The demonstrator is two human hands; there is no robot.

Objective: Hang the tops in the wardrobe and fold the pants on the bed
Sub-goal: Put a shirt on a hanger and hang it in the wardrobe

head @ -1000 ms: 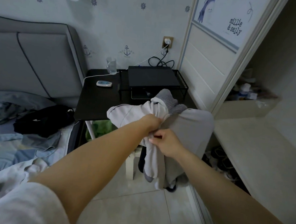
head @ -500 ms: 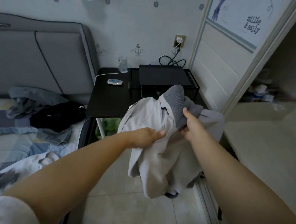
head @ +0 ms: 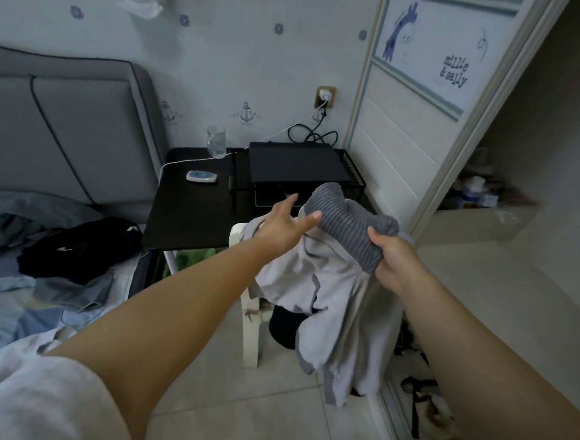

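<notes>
A light grey top (head: 331, 291) with a dark grey ribbed band (head: 348, 224) hangs in front of me over the floor. My right hand (head: 394, 258) grips the ribbed band at its lower right end. My left hand (head: 286, 224) is stretched out with straight fingers, its fingertips touching the left end of the band, holding nothing. The wardrobe (head: 507, 235) stands open on the right. The bed (head: 19, 290) lies at the left with a black garment (head: 73, 249) and blue-grey clothes (head: 15, 207) heaped on it.
A black bedside table (head: 185, 219) carries a glass (head: 216, 142), a small white device (head: 201, 177) and a black box on a wire rack (head: 295, 167). A white stool (head: 251, 334) stands behind the top. Straps and shoes (head: 420, 394) lie at the wardrobe's foot.
My left hand has let go of the top and opened toward the ribbed band. My right hand has shifted right and grips the band. The top has unrolled and hangs lower.
</notes>
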